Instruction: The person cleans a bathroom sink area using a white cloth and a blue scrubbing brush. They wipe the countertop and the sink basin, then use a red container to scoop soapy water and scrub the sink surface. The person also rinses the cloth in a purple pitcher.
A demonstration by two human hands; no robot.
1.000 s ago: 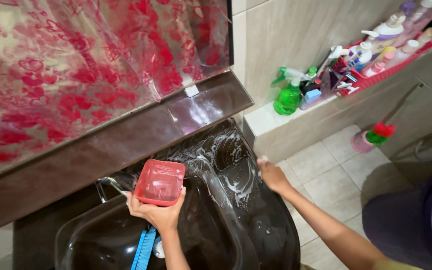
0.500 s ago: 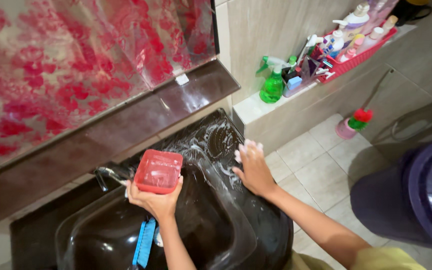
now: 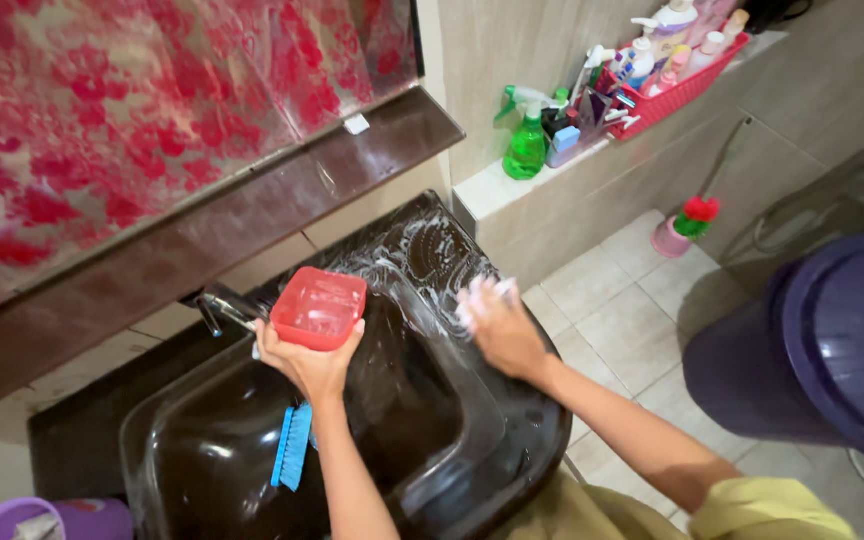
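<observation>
Scrubbing is the step going on: the right hand (image 3: 500,325), fingers pressed together and blurred, is rubbing suds on the black sink (image 3: 512,455) rim. The left hand (image 3: 312,360) is cupping a red container (image 3: 319,308) over the basin, unchanged. The right hand has shifted nearer since earlier; rinsing likely needs the tap (image 3: 220,305).

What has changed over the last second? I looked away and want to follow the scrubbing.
The right hand moved from the sink's far right rim inward along the soapy back edge of the dark sink, nearer the red tub, rubbing the suds with something pale. The left hand stayed put, holding the red tub up by the tap. The blue brush stayed on the sink's inner wall.
</observation>
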